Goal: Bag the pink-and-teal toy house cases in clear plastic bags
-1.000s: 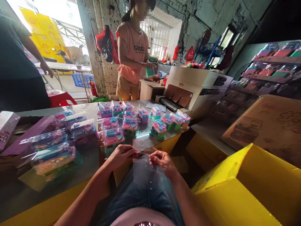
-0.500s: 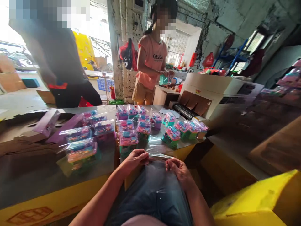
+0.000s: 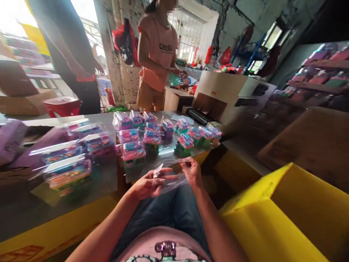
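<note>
Over my lap, a clear plastic bag (image 3: 174, 183) stretches between my hands. My right hand (image 3: 193, 174) pinches its upper edge between thumb and fingers. My left hand (image 3: 148, 183) has its fingers apart and pointing right, against or partly inside the film; which of the two I cannot tell. A small white piece (image 3: 158, 170), perhaps finger tape, shows at its index finger. Just past my hands, pink-topped toy boxes (image 3: 133, 154) with green or purple bases stand in groups on the grey table (image 3: 160, 165). Some are loosely covered in clear film.
An open yellow carton (image 3: 261, 211) stands at my right. Purple cartons (image 3: 11, 140) lie at the left. Behind the table are a cream machine (image 3: 220, 85) with a dark conveyor and a co-worker in a pink top (image 3: 160, 54) handling a green box. Another person (image 3: 73, 54) stands at the left.
My left hand has gone from pinching the film's edge to spread fingers at the bag. The bag has been drawn up off my lap. My view has turned right, and the person at left has moved.
</note>
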`<state>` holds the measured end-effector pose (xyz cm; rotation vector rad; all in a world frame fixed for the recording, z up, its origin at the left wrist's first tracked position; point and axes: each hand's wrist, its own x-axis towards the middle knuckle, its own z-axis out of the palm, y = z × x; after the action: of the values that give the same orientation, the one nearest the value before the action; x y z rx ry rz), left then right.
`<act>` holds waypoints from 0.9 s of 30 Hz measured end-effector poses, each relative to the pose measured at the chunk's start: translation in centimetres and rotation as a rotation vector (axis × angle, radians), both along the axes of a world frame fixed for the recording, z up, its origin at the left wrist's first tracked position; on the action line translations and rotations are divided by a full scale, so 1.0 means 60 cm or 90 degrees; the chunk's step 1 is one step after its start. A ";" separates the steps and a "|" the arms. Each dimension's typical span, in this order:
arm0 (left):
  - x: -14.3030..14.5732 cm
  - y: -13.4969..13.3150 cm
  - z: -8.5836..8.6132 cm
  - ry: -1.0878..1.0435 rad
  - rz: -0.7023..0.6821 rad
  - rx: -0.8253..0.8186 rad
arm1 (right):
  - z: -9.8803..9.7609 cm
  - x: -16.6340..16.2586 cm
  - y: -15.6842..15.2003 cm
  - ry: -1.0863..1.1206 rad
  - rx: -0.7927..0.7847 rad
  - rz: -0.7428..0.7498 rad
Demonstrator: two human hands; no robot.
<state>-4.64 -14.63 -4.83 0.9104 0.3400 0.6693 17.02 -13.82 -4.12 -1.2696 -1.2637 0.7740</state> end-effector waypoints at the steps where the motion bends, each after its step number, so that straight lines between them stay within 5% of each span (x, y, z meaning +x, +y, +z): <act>1: 0.005 0.000 0.005 0.027 -0.011 0.024 | 0.003 -0.002 0.000 0.005 -0.002 0.021; 9: 0.032 0.036 0.056 0.143 0.068 0.308 | -0.033 0.004 0.004 0.041 -0.081 0.136; 15: 0.036 0.083 0.029 0.112 0.133 0.269 | -0.062 0.037 0.024 0.024 -0.159 0.209; 23: 0.054 0.110 -0.009 0.098 -0.140 0.212 | -0.069 0.051 0.073 -0.105 -0.167 0.121; 27: 0.079 0.135 -0.026 0.117 -0.009 0.235 | -0.064 0.045 0.096 -0.144 -0.131 0.200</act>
<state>0.12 -6.54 -6.41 1.3300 0.3796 0.6482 19.72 -8.03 -7.97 -1.3684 -1.6252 1.0273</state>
